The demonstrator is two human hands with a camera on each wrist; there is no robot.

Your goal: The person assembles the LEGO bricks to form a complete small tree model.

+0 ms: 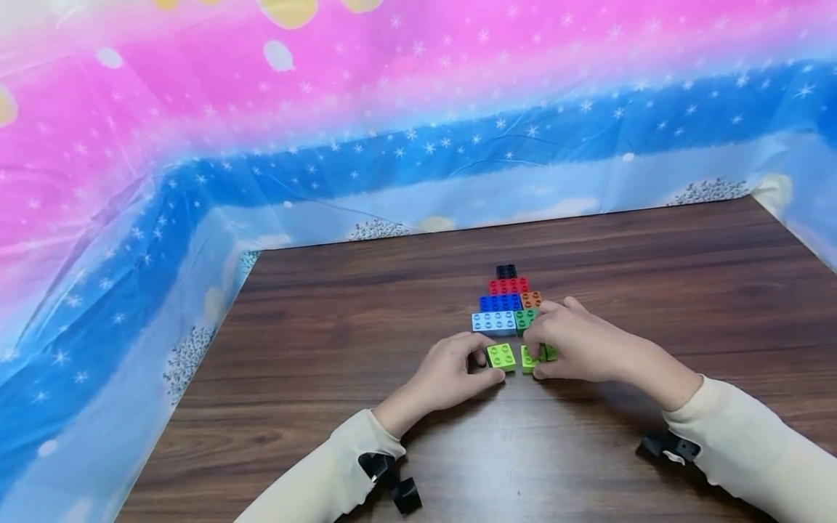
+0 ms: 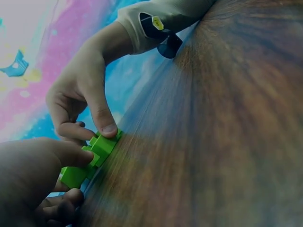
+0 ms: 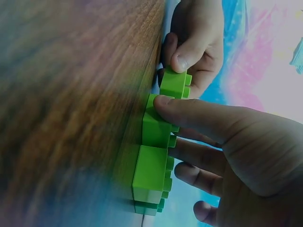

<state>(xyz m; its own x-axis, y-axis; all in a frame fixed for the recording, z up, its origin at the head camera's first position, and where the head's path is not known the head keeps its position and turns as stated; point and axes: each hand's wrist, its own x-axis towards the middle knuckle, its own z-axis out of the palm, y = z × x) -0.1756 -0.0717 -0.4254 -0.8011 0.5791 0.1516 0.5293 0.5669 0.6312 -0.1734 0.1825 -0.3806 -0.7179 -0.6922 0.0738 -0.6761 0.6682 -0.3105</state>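
Note:
My left hand (image 1: 454,370) pinches a lime-green toy brick (image 1: 501,357) between thumb and fingers, at its left end. Just to the right, my right hand (image 1: 582,345) holds a second lime brick (image 3: 158,125), its thumb against the near side. A narrow gap parts these two bricks in the head view. Under the right hand a third lime brick (image 3: 151,172) stands on the table, largely covered from above. Behind them lie a light blue brick (image 1: 493,322) and a green brick (image 1: 525,319), partly hidden by the right fingers.
Farther back on the brown wooden table (image 1: 314,363), a blue brick (image 1: 500,303) sits beside an orange brick (image 1: 532,298), then a red brick (image 1: 508,285) and a black brick (image 1: 506,271), stacked as narrowing rows. A patterned cloth (image 1: 392,145) hangs behind the table.

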